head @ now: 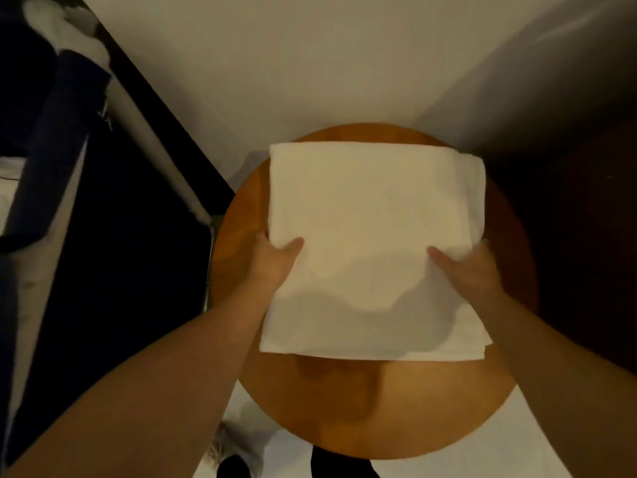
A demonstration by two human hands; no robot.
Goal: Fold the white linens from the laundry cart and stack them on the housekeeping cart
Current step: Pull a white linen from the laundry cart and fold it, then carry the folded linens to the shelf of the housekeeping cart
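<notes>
Head view showed a folded white linen (375, 243) lying flat on a round wooden table (362, 401). The left hand (272, 263) held the left side of the linen, with the thumb on top and the fingers tucked under the edge. The right hand (472, 270) held the right side the same way, thumb on top and fingers out of sight below. Both hands were closed on the cloth, about halfway along its sides. The linen looked like a neat square with a few layers showing at the near right corner. I thought the fold was nearly done, and the next job was to lift it or fold it once more. To do that well, both hands should move together and keep the cloth level, so the layers do not slide apart. The loose near right corner could flop open if one side went up first. The table was only a bit wider than the linen, so the cloth had little spare room at the sides. A dark laundry cart (113, 236) with a pale rail (155, 139) stood close on the left, with some white cloth (65, 25) on its far end. A wall stood close behind the table, and a dark space was on the right.
</notes>
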